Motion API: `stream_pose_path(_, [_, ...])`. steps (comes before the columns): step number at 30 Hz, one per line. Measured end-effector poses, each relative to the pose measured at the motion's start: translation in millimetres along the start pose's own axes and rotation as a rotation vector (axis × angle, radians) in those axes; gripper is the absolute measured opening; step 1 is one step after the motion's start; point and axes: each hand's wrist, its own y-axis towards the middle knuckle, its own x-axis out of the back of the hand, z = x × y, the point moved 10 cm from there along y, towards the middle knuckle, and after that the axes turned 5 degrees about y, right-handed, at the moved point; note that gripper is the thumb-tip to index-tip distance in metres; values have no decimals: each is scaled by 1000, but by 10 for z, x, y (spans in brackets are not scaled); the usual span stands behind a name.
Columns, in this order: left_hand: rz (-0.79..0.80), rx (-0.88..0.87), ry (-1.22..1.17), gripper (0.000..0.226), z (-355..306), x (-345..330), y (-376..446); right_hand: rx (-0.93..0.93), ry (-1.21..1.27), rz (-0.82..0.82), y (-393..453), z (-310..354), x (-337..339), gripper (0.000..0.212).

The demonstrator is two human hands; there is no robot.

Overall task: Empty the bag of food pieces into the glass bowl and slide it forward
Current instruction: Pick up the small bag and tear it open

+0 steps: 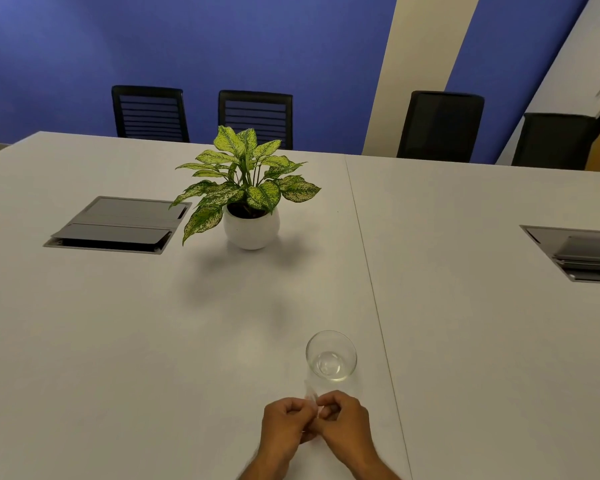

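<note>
Head view: the only view; it looks forward and down over a white bench (pixel 118 341).
Left hand (pixel 284 424): fingers curled in, pinching the left side of a small clear bag (pixel 311 398) at its top.
Right hand (pixel 343 419): fingers curled in, pinching the same bag from the right; the two hands nearly touch at the knuckles.
Bag: thin and transparent, held between both hands, a strip of it sticking up just above the fingers; its contents cannot be made out.
Glass bowl (pixel 331 355): upright on the bench just ahead of the hands, slightly toward the right hand, apart from them; clear, and it looks empty.
Potted plant (pixel 248 192): green-and-cream leaves in a round white pot, well ahead of the hands and somewhat to the left.
Bench hatches: one grey flap panel (pixel 115 225) far ahead-left of the hands, another (pixel 582 252) far to the right.
Chairs (pixel 255 116): black, beyond the far edge of the bench, against a blue wall.
</note>
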Motion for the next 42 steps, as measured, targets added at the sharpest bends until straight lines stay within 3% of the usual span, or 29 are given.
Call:
stream_pose_path(8, [74, 39, -8, 10, 49, 17, 0, -58, 49, 44, 30, -129, -18, 29])
stream_pose_path(12, [77, 77, 10, 13, 79, 42, 1, -135, 173, 48, 52, -234, 3, 17])
stream_pose_path(22, [91, 24, 77, 7, -6, 41, -12, -52, 100, 12, 100, -145, 34, 9])
stream_pose_path(29, [-84, -131, 393, 10, -239, 72, -20, 83, -119, -8, 93, 49, 22, 12])
stream_pose_path(35, [-154, -157, 523, 29, -361, 111, -94, 143, -267, -63, 101, 175, 167, 14])
stream_pose_path(42, [-314, -128, 578, 18, -481, 355, -159, 139, -384, -144, 136, 193, 372, 14])
